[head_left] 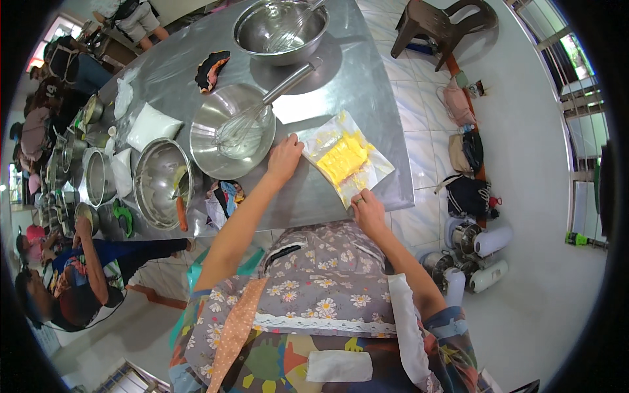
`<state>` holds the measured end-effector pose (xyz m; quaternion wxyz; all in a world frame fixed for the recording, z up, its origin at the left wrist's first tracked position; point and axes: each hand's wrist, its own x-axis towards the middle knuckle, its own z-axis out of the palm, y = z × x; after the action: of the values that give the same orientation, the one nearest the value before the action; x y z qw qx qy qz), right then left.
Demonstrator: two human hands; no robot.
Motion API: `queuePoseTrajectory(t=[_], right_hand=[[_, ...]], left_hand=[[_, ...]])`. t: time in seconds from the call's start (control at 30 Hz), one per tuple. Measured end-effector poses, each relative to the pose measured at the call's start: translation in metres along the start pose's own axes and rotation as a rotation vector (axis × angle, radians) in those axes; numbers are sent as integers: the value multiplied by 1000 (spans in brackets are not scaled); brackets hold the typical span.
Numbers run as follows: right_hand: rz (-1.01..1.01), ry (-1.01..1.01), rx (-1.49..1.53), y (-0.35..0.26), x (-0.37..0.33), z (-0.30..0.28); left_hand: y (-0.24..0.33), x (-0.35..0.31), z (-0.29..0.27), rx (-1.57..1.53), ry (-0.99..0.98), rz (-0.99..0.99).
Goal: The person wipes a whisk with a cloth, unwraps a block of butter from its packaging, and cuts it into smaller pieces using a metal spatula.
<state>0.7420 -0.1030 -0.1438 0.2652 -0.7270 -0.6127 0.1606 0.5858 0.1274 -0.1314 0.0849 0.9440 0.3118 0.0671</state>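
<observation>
Butter (342,159) between both hands (285,157)

The left hand's fingers (293,143) perhaps grip the clear wrapper (327,134); contact unclear.

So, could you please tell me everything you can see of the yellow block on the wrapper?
The yellow block, butter by its look, is a pale oblong slab lying flat and unwrapped on an opened, translucent wrapper smeared with yellow bits. It sits near the steel table's front edge. The left hand pins the wrapper's left edge, the right hand its near corner; neither visibly touches the block.
</observation>
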Motion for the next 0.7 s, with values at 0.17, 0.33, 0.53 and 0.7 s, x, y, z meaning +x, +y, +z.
queuePoseTrajectory(t=[0.17, 0.33, 0.53, 0.7], right_hand=[[84, -32, 79, -12, -6, -14], [27, 12, 134, -17, -8, -16], [-52, 61, 146, -26, 2, -16], [-19, 50, 108, -23, 4, -12]], left_hand=[[-5, -20, 10, -265, 148, -178], [5, -5, -5, -1119, -138, -867], [-9, -10, 23, -1178, -54, -867], [-11, -14, 26, -1226, -46, -905]])
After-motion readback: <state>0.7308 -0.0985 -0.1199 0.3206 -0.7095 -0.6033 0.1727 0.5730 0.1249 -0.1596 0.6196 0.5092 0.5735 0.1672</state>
